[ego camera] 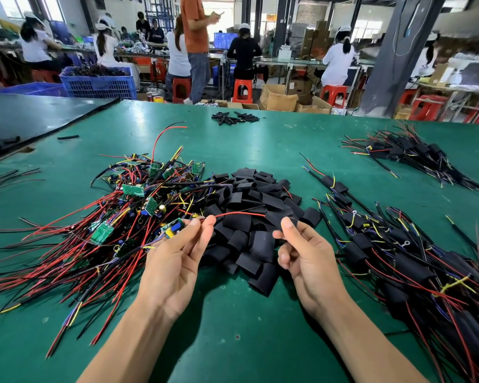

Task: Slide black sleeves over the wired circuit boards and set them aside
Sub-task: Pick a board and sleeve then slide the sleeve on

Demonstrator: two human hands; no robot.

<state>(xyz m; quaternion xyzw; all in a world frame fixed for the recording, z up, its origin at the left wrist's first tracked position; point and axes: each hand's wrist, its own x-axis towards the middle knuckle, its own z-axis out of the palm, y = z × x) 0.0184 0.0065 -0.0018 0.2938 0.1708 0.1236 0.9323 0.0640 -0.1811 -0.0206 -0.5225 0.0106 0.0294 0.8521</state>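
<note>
Partly done. Sleeved boards (398, 258) lie heaped on the table (233, 341) at right; a large unsleeved heap (127, 200) awaits at left. Left hand (174, 261) pinches one wired board (173, 228) by its red lead. Right hand (304, 255) curls at the sleeve pile (249, 200); grip indeterminate.

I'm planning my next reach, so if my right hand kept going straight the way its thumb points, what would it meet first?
Most likely the pile of black sleeves, which lies just beyond the right hand. Depth is unclear, so the hand might pass just above it.
</note>
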